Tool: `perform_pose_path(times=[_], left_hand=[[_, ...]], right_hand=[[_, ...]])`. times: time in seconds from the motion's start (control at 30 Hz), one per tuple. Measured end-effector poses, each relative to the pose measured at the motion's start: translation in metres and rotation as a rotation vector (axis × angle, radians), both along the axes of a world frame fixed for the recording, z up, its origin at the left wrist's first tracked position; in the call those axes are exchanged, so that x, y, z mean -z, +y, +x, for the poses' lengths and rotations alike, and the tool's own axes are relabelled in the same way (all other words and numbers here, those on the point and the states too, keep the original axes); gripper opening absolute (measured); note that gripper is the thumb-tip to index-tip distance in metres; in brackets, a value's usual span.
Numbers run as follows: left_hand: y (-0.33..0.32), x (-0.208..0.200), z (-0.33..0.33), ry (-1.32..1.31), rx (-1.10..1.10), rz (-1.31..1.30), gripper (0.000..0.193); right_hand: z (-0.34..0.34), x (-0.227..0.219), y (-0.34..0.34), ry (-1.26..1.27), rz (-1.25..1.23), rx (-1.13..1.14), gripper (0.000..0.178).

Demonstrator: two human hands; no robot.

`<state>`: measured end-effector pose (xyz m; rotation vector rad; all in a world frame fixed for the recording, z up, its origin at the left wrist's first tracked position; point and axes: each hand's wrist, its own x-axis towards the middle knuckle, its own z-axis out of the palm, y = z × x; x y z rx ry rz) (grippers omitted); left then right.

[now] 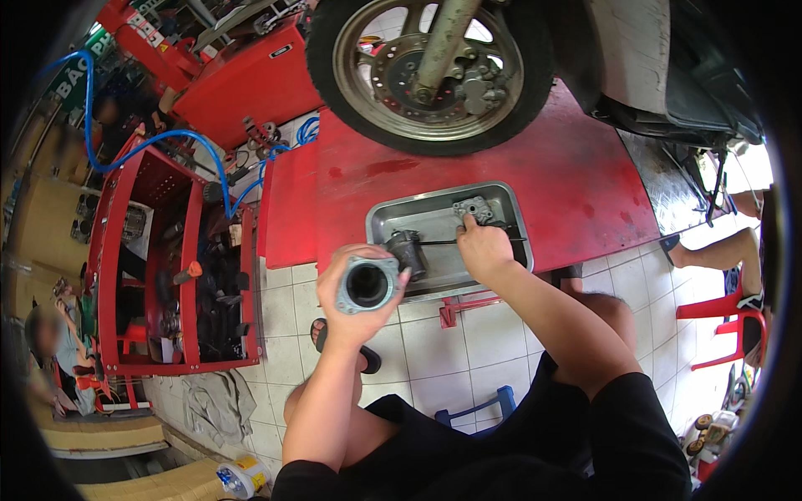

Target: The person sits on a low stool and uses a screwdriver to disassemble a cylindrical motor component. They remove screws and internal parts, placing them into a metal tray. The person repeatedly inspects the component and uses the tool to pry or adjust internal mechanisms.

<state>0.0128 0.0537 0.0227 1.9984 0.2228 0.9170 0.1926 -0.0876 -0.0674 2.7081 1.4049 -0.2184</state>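
Note:
My left hand is closed around a grey metal cylinder with a flanged rim, held up in front of the tray with its dark round bore facing me. My right hand reaches into a steel tray. Its fingers are curled, with a fingertip on the near edge of a small flat metal part that has a central hole. I cannot see its other fingertips well. A darker grey metal part lies in the tray's left half, partly behind my left hand. A thin black rod runs from it toward the right wall.
The tray rests on a red lift table, below a motorcycle front wheel. At left stands a red tool cart under a blue hose. Near my legs is a blue stool. Another person's leg shows at right beside a red chair.

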Motion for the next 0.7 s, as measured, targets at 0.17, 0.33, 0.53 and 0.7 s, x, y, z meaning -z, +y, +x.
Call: perform_pose_path(times=[0.17, 0.33, 0.53, 0.7], left_hand=[[-0.01, 0.002, -0.003, -0.03, 0.119, -0.081, 0.034], [-0.011, 0.005, -0.003, -0.002, 0.12, -0.137, 0.033], [-0.012, 0.012, 0.005, 0.033, 0.122, -0.239, 0.03], [-0.02, 0.017, 0.012, 0.124, 0.124, -0.221, 0.03]], right_hand=[[0.005, 0.007, 0.009, -0.022, -0.078, 0.0, 0.022], [0.008, 0.013, 0.005, -0.078, 0.013, 0.002, 0.021], [0.019, -0.012, -0.006, 0.018, 0.272, 0.098, 0.018], [0.03, -0.063, -0.019, 0.465, 0.671, 0.314, 0.021]])
